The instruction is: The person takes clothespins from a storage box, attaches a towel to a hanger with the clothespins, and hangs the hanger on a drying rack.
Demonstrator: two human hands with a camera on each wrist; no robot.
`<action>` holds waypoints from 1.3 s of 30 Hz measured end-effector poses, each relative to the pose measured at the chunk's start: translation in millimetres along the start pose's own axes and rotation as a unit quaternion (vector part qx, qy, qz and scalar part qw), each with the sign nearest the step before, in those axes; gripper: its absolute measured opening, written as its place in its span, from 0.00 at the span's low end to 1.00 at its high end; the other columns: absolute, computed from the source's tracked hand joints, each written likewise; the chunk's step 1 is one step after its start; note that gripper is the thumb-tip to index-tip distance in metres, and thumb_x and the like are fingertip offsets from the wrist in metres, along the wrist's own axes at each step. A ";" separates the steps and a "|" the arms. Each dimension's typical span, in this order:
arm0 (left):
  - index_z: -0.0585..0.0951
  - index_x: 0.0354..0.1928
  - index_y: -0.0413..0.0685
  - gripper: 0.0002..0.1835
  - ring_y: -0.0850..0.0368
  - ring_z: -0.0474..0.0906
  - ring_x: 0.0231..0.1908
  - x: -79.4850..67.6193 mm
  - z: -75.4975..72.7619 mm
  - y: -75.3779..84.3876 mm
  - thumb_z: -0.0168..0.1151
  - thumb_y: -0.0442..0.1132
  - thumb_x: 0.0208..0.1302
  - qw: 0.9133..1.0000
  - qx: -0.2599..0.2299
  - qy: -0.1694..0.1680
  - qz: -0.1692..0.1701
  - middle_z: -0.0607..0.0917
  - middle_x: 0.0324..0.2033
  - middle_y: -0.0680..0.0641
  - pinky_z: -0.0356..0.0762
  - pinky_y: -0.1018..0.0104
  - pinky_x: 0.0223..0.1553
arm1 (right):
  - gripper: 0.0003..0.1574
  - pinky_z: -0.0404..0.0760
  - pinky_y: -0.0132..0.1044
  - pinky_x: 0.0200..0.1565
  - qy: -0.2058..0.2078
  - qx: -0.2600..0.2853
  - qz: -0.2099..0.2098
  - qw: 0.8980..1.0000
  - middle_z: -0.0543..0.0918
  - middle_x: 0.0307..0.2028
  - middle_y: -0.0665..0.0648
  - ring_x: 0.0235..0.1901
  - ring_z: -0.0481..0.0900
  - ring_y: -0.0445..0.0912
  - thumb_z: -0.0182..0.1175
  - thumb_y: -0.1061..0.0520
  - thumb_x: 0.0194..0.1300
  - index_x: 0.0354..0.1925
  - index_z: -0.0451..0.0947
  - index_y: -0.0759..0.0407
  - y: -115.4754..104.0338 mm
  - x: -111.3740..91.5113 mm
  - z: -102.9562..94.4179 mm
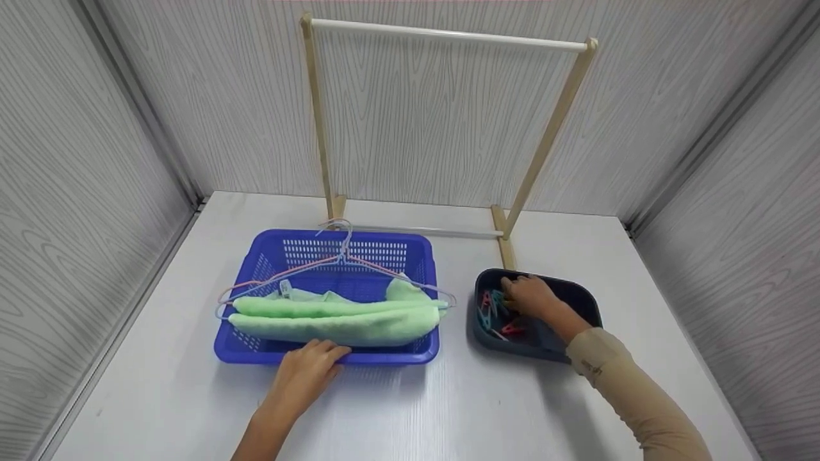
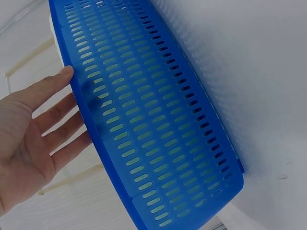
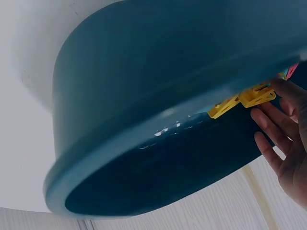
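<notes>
On the rim of a blue slotted basket (image 1: 327,360) rests my left hand (image 1: 307,371); the left wrist view shows its thumb against the rim and the other fingers (image 2: 67,129) fairly straight just past it. Light green towels (image 1: 359,326), folded over thin wire hangers (image 1: 343,259), lie across the basket. Reaching into a dark blue tub (image 1: 580,304) is my right hand (image 1: 532,298). Its thumb and fingers pinch a yellow clothespin (image 3: 257,96), partly hidden by the hand. Red and teal clothespins (image 1: 514,328) lie about it in the tub.
Behind the basket and tub stands a drying rack with wooden uprights (image 1: 551,134) and a white top bar (image 1: 448,35). All stand on a white table (image 1: 166,301). Pale wood-grain walls (image 1: 724,211) enclose its back and sides.
</notes>
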State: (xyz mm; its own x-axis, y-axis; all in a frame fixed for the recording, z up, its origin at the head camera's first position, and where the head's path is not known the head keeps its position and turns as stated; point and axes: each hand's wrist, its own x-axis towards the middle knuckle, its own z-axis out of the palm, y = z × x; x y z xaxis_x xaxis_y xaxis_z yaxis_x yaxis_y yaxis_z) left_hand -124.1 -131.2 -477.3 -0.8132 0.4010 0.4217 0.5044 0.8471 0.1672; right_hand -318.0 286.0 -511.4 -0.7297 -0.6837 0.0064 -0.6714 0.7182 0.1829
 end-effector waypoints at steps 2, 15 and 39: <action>0.84 0.35 0.46 0.13 0.53 0.78 0.29 0.2 0.1 0.2 0.73 0.33 0.43 1.000 0.002 0.001 0.000 0.82 0.29 0.49 0.76 0.62 0.24 | 0.22 0.74 0.46 0.24 0.005 0.003 0.000 1.000 0.76 0.21 0.57 0.21 0.75 0.52 0.67 0.54 0.53 0.39 0.71 0.65 0.6 0.4 1.1; 0.85 0.34 0.46 0.14 0.53 0.78 0.29 -0.4 0.3 -0.4 0.74 0.32 0.41 1.000 0.015 0.005 0.004 0.82 0.28 0.49 0.76 0.63 0.26 | 0.15 0.73 0.45 0.21 0.031 0.022 -0.004 0.999 0.75 0.19 0.57 0.18 0.75 0.52 0.66 0.55 0.54 0.27 0.72 0.64 -0.8 2.5 2.6; 0.84 0.34 0.46 0.12 0.54 0.77 0.29 0.8 0.6 -0.7 0.73 0.33 0.43 1.000 0.015 0.002 0.019 0.82 0.28 0.49 0.76 0.62 0.28 | 0.11 0.71 0.40 0.22 -0.024 0.138 0.071 0.988 0.70 0.18 0.50 0.17 0.66 0.44 0.62 0.57 0.59 0.26 0.72 0.61 5.4 -0.8 2.0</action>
State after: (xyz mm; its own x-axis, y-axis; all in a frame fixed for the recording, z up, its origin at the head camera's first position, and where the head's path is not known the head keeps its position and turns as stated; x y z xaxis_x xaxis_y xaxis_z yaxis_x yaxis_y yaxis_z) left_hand -125.3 -131.2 -477.6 -0.7924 0.4319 0.4308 0.5258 0.8416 0.1234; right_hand -321.3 290.7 -512.4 -0.8202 -0.5710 -0.0344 -0.5664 0.8191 -0.0912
